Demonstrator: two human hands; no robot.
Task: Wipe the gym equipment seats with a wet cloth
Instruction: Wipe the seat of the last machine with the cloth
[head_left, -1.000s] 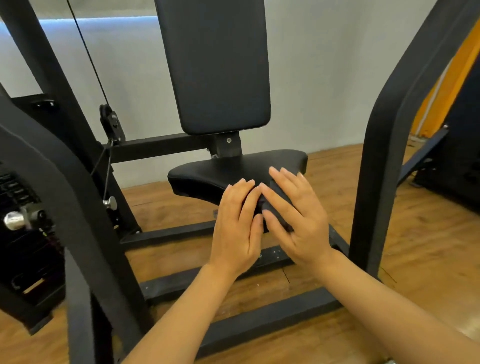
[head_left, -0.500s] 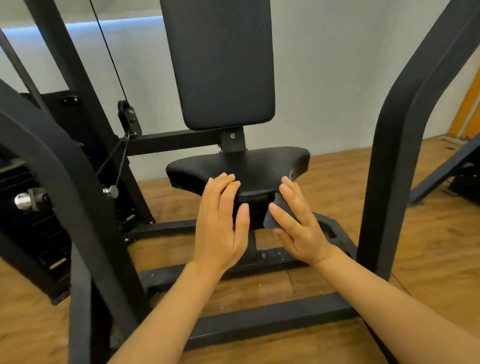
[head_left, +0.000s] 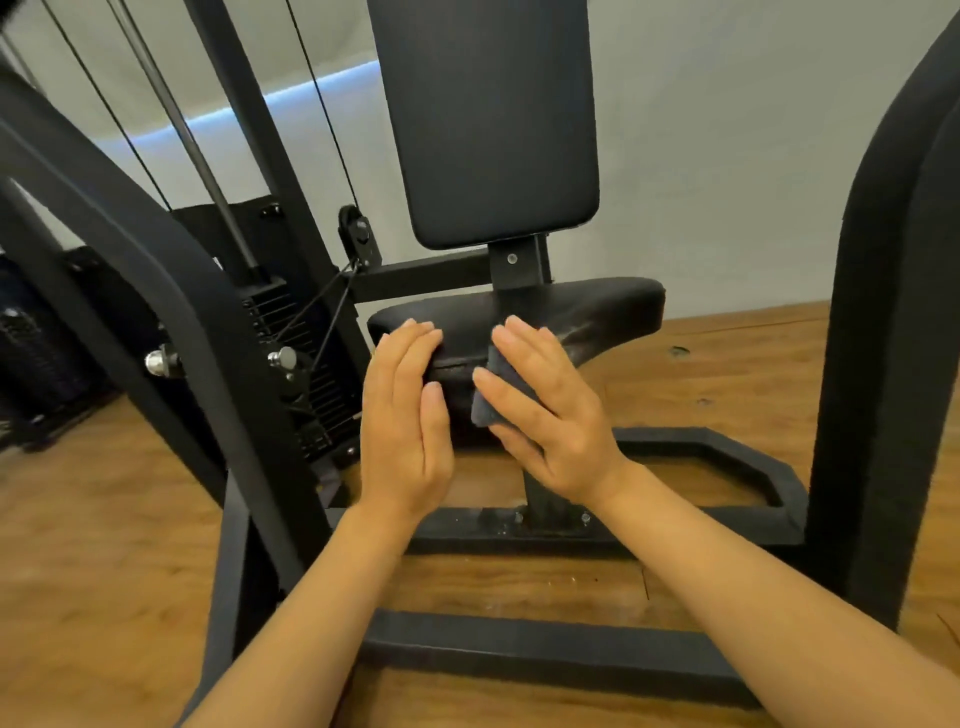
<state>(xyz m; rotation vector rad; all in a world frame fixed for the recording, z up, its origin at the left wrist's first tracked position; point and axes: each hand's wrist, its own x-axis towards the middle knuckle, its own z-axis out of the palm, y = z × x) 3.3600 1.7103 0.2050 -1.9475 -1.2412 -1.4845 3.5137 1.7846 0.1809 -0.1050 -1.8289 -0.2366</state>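
Two hands at the seat (head_left: 519, 312) front edge: left hand (head_left: 405, 415) flat, fingers straight, prob. bracing the pad; right hand (head_left: 550, 410) presses the dark cloth (head_left: 485, 402) w/ straight fingers against the edge to wipe it.

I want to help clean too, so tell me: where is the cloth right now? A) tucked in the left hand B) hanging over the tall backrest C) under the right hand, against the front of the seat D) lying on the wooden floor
C: the dark cloth sits under the flat right hand at the front edge of the seat; the left hand rests bare on the seat beside it.
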